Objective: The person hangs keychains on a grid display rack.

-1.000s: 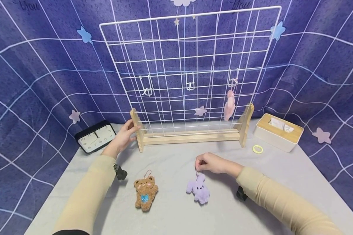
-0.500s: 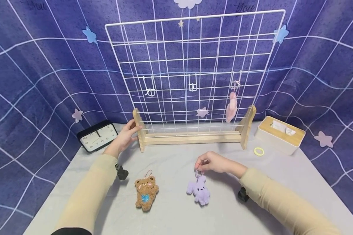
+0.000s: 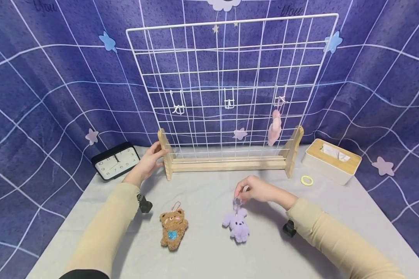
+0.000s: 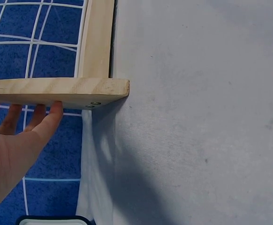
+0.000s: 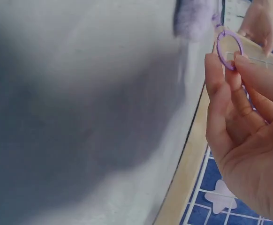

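Observation:
My right hand (image 3: pixel 256 190) pinches the purple ring (image 5: pixel 218 47) of a lilac plush keychain (image 3: pixel 239 226) between thumb and fingertips. The plush, with a small dark-eyed face, hangs below the ring, low over the table. My left hand (image 3: pixel 148 161) is at the left wooden side panel (image 3: pixel 165 155) of a white wire grid rack (image 3: pixel 227 69). In the left wrist view its extended fingers (image 4: pixel 56 108) touch the outer face of that panel. A brown bear plush keychain (image 3: pixel 173 228) with a blue patch lies on the table between the arms.
A pink plush (image 3: pixel 274 128) hangs from the rack's right hook (image 3: pixel 280 100). Nothing hangs on the middle hook (image 3: pixel 229 104) or left hook (image 3: pixel 179 109). A clock (image 3: pixel 116 162) stands at left; a tissue box (image 3: pixel 331 161) and yellow ring (image 3: pixel 306 180) are at right.
My right hand has shifted slightly up and right, drawing the purple ring up above the lilac plush. The left hand stays at the panel. The head view has shifted slightly.

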Tool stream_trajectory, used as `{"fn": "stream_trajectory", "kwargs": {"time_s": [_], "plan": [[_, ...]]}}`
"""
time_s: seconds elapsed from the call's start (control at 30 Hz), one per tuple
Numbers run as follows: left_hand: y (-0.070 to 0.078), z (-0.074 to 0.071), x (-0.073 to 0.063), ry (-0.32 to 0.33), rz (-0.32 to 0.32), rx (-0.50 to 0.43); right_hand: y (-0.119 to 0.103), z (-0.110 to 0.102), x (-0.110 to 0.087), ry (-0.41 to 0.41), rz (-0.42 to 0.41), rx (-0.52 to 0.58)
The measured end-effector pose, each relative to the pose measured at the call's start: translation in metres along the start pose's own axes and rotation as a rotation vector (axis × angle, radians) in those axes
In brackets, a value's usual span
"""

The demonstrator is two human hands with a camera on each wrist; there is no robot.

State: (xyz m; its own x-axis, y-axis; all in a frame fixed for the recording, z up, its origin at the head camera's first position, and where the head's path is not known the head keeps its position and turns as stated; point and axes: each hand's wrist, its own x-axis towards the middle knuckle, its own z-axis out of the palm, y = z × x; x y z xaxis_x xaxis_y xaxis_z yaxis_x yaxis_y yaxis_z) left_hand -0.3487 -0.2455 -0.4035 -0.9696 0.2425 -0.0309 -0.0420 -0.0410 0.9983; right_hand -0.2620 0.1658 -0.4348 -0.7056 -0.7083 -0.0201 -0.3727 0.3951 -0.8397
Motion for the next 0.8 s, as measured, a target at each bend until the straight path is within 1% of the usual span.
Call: {"fn": "stream_trajectory", "kwargs": {"time_s": [0.23,0.47,0.53,0.6,0.73,0.8], "plan": [[0.001,0.001,-0.001,0.007,-0.006,0.005,-0.011,-0.007,-0.002,0.030,-0.009,-0.027],[0.001,-0.001,0.000,0.011,-0.005,0.004,-0.018,-0.015,0.000,0.082,-0.065,-0.080],[0.000,-0.001,0.001,0.013,-0.005,0.009,-0.021,-0.017,0.001,0.094,-0.070,-0.080],[-0.006,-0.004,0.004,0.017,0.001,0.017,-0.026,-0.019,0.001,0.102,-0.063,-0.067],[-0.006,-0.003,0.002,0.009,0.001,0.024,-0.035,-0.022,0.002,0.114,-0.049,-0.041],[-0.002,-0.001,-0.001,0.003,-0.002,0.021,-0.039,-0.024,0.003,0.127,-0.053,-0.042]]}}
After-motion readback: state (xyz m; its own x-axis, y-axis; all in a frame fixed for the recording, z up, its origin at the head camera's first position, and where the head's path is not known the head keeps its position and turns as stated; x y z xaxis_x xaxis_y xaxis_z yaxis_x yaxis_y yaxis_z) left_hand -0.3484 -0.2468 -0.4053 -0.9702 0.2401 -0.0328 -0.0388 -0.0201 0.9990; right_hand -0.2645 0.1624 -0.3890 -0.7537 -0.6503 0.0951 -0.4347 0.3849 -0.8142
